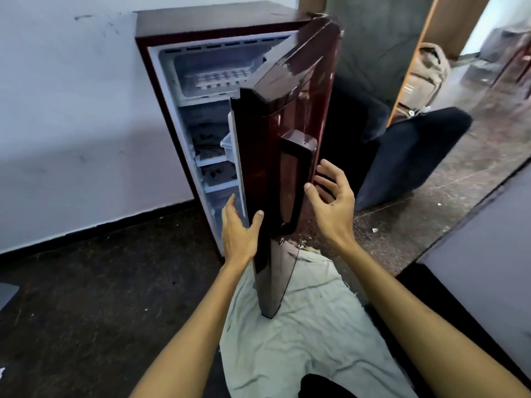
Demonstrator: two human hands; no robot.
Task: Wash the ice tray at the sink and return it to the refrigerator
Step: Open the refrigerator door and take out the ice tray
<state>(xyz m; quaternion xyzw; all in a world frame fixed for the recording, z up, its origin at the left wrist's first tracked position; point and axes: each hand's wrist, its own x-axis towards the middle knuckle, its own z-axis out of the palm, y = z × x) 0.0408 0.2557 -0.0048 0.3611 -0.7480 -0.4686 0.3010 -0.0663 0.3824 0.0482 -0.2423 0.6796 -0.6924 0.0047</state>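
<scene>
A small maroon refrigerator (178, 24) stands against the white wall with its door (290, 116) swung partly open toward me. Inside the top freezer box lies a white ice tray (221, 77). My left hand (240, 228) holds the door's open edge, thumb on the outer face and fingers on the inner side. My right hand (333, 196) hovers just right of the dark door handle (296, 179), fingers loosely spread, touching nothing that I can see.
A pale cloth (301, 326) lies on the dark floor under the door. White shelves (212, 160) show inside the refrigerator. A dark blue padded object (411, 156) leans to the right, and a beige backpack (425, 76) sits behind it.
</scene>
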